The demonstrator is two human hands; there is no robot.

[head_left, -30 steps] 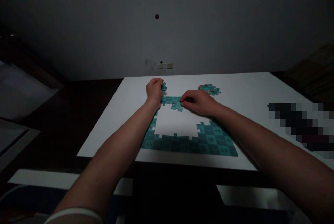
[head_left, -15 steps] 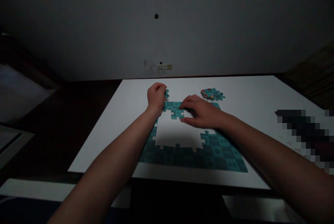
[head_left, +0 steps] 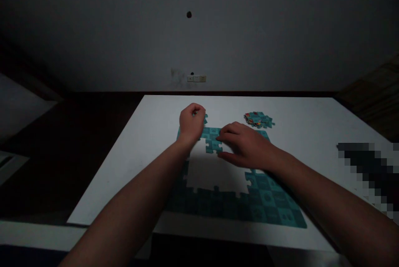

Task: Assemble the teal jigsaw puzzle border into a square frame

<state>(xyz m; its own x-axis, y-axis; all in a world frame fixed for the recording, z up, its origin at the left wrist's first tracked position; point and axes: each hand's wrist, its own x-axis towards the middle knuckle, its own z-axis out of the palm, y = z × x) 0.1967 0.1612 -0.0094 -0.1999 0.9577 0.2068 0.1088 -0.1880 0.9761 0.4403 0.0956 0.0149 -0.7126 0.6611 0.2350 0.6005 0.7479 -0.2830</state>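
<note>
A teal jigsaw puzzle (head_left: 264, 196) lies on the white table, assembled around its border with a white gap in the middle. My left hand (head_left: 192, 122) is closed above its far left edge, with teal puzzle pieces (head_left: 205, 118) partly showing past the fingers; how many is hidden. My right hand (head_left: 246, 144) rests at the far side of the gap, thumb and fingers apart. Its fingertips touch or nearly touch a joined piece (head_left: 213, 146) that juts into the gap from the far border. The hand covers part of the puzzle's right side.
Behind the puzzle, to the right, sits a pile of loose puzzle pieces (head_left: 258, 119), teal with some red and orange. A dark pixelated patch (head_left: 370, 167) covers something at the table's right. Beyond the white table (head_left: 118, 175) stands a grey wall with sockets (head_left: 196, 79).
The camera view has tilted, so the table sits lower in the picture. My left hand has shifted slightly right along the puzzle's far edge. The right hand stays beside the jutting piece.
</note>
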